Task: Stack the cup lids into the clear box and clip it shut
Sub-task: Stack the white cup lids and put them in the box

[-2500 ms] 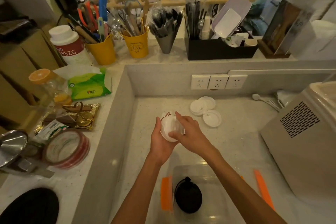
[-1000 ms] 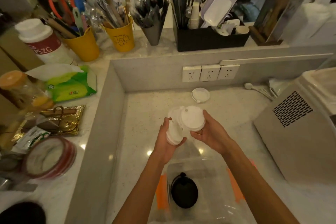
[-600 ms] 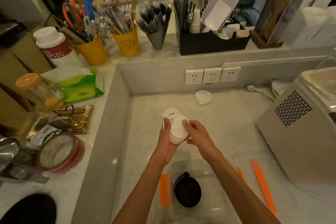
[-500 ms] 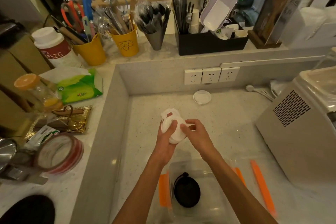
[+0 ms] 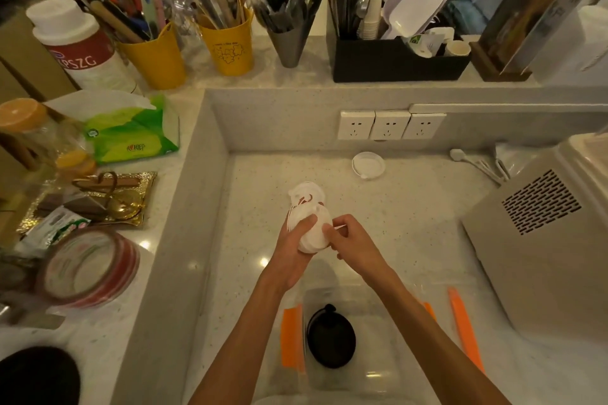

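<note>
My left hand (image 5: 291, 256) grips a stack of white cup lids (image 5: 307, 214) with red print, held up over the counter. My right hand (image 5: 353, 248) pinches the right edge of the lowest lid in that stack. One more white lid (image 5: 368, 165) lies alone on the counter below the wall sockets. The clear box (image 5: 371, 355) stands open near the front, under my forearms, with a black lid (image 5: 330, 337) inside it. An orange clip (image 5: 291, 337) hangs on its left side. Another orange clip (image 5: 465, 329) shows at the right, on what looks like the box's clear cover.
A beige machine (image 5: 539, 240) fills the right side of the counter. A raised ledge runs along the left and back, holding yellow utensil cups (image 5: 230, 46), a black organiser (image 5: 398, 59), a tissue pack (image 5: 131, 131) and a tape roll (image 5: 88, 266). White spoons (image 5: 477, 164) lie beside the machine.
Two lids that lay on the counter have been picked up and joined to the stack in my left hand. My right hand has moved from pressing on top to pinching the stack's edge.
</note>
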### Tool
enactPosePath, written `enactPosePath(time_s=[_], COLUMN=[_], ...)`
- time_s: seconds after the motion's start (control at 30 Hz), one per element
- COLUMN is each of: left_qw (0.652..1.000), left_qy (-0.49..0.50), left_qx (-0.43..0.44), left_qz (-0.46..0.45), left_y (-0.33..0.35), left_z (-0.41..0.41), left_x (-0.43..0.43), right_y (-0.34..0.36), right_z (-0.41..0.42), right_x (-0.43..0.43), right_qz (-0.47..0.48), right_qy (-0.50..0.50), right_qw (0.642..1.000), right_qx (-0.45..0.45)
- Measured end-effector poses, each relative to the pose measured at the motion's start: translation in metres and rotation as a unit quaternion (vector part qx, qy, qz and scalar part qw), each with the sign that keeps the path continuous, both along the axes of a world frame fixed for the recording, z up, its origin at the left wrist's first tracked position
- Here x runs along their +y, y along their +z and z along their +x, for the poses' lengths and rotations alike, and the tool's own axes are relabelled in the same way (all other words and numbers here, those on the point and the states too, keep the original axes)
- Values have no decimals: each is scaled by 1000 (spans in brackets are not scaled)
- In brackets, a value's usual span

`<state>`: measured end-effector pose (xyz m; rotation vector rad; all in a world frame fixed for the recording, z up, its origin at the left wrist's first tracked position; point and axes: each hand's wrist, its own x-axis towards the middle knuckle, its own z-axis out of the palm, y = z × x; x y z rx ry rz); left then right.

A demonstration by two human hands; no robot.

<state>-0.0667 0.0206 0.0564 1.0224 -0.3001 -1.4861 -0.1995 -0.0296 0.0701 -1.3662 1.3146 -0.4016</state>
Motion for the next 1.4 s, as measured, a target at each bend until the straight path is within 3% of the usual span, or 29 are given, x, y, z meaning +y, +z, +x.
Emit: enactPosePath(time_s=[0.13, 0.37, 0.57, 0.7, 0.8, 0.9, 0.97, 1.07, 1.13, 1.3, 1.4], left_qw=[998, 987, 977, 990, 988, 981, 977, 974, 973, 975, 981], left_qy=[11, 21, 46, 33, 72, 102, 114, 124, 133, 150, 139], left_qx=[58, 153, 207, 137, 131, 167, 180, 188, 189, 164, 133], left_qz=[-15, -39, -9, 31, 39, 14, 9, 8, -3, -11, 8], left_y=[-17, -53, -64, -68, -74, -75, -74, -68, -61, -44, -29], left_z=[22, 59, 88, 100, 97, 91, 88, 87, 88, 93, 91], left_x=[-5, 0, -8, -14, -14, -9, -4, 4, 11, 27, 31], right_y=[-6, -26, -40, -51, -60, -78, -87, -101, -105, -72, -26], right_z=[23, 62, 99, 108, 112, 115, 116, 108, 99, 74, 58], right_x=[-14, -45, -56, -50, -61, -85, -96, -101, -100, -102, -91], right_qz=[-30, -25, -56, -137, -177, -272, -231, -226, -247, -141, -28], right_qy=[15, 143, 163, 235, 184, 199, 277, 335, 311, 109, 93], right_qw=[999, 984, 981, 954, 958, 902, 865, 827, 839, 978, 994], right_qx=[22, 105, 90, 126, 134, 269, 349, 391, 371, 110, -52])
